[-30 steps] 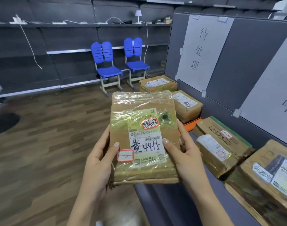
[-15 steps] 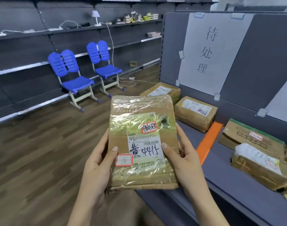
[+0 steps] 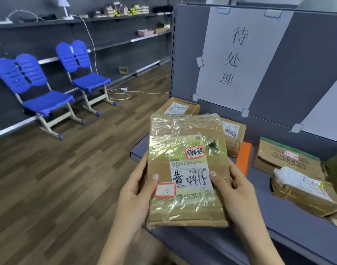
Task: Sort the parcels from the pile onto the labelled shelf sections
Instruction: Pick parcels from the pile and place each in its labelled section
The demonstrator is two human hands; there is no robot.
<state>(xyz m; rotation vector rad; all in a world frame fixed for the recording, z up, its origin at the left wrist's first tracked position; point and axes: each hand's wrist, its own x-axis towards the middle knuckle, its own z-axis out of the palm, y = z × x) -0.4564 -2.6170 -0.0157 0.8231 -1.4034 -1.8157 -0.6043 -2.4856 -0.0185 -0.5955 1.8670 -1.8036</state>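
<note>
I hold a flat brown parcel point(image 3: 186, 169) wrapped in clear tape, label side up, with red-bordered stickers and handwritten marks on its white label. My left hand point(image 3: 137, 190) grips its left edge with the thumb on top. My right hand point(image 3: 234, 190) grips its right edge the same way. The parcel hovers over the front left part of the grey shelf point(image 3: 290, 222). On the shelf's back panel hangs a white paper sign point(image 3: 238, 54) with three handwritten characters.
Two brown parcels point(image 3: 180, 108) point(image 3: 232, 136) lie on the shelf under the sign, left of an orange divider point(image 3: 244, 159). More parcels point(image 3: 286, 159) point(image 3: 303, 194) lie right of it. Two blue chairs point(image 3: 30, 88) point(image 3: 83, 73) stand on the wooden floor by dark wall shelving.
The view has swung left and closer to the shelf. The parcel, still held in both hands, now sits nearer the signed section, over the shelf's front edge.
</note>
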